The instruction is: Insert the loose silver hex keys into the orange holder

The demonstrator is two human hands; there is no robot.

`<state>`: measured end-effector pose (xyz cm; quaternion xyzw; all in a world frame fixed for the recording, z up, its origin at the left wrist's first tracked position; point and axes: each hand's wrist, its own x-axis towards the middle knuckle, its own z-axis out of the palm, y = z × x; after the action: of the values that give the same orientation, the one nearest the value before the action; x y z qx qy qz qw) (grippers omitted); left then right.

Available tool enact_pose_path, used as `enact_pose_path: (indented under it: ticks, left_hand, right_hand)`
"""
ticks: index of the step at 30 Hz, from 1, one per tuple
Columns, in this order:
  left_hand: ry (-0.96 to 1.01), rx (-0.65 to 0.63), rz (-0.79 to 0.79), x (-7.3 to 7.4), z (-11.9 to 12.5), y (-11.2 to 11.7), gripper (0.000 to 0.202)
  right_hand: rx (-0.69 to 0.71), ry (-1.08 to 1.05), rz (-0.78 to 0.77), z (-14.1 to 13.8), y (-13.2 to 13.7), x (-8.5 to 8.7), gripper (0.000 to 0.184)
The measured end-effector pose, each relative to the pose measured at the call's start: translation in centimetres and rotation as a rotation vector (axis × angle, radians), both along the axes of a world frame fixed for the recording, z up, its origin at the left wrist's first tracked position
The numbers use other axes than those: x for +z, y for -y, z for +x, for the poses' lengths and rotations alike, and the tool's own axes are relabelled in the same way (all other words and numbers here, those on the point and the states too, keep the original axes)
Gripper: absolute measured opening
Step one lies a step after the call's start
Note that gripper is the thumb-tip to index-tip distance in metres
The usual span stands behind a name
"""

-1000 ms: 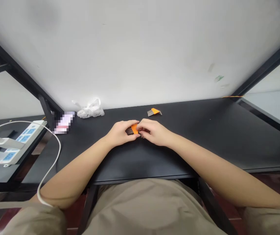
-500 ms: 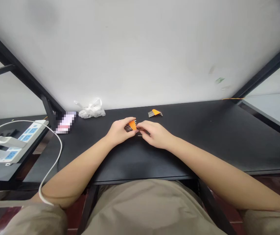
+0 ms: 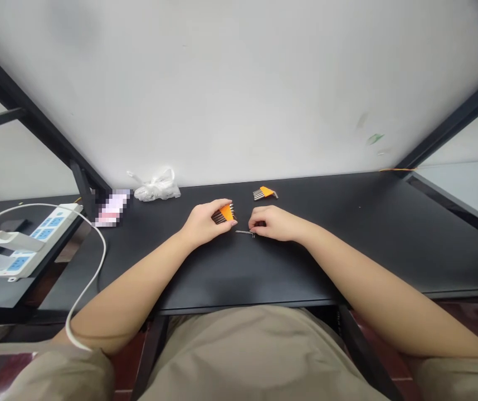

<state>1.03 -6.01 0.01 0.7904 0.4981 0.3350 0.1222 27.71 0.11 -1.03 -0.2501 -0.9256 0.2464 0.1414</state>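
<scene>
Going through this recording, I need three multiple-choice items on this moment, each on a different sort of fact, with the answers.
1. Where is the loose hex key?
A) Under a plastic bag
B) On a power strip
C) On the black desk, at the fingertips of the right hand

2. What colour is the holder of the hex key set in the left hand?
A) Orange
B) Blue
C) White

3. What state is the second hex key set in?
A) Gripped in the right hand
B) Lying on the desk, touched by neither hand
C) Inside a plastic bag

1: C, it lies on the desk between the hands.
2: A, the holder shows orange at the fingers.
3: B, it lies beyond both hands.
</scene>
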Motion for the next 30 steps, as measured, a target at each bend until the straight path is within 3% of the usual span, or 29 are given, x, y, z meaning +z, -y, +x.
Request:
enact_pose_path:
  ticks: [20, 30]
  left_hand:
    - [-0.015, -0.022, -0.014, 0.0, -0.1, -0.1, 0.056]
    - [-0.009, -0.026, -0.018, 0.1, 0.0, -0.1, 0.057]
  right_hand:
    - [-0.087, 0.006, 0.002, -0.7, 1.2, 0.7, 0.022]
    - [-0.065, 0.042, 0.071, -1.5, 2.0, 0.6, 0.009]
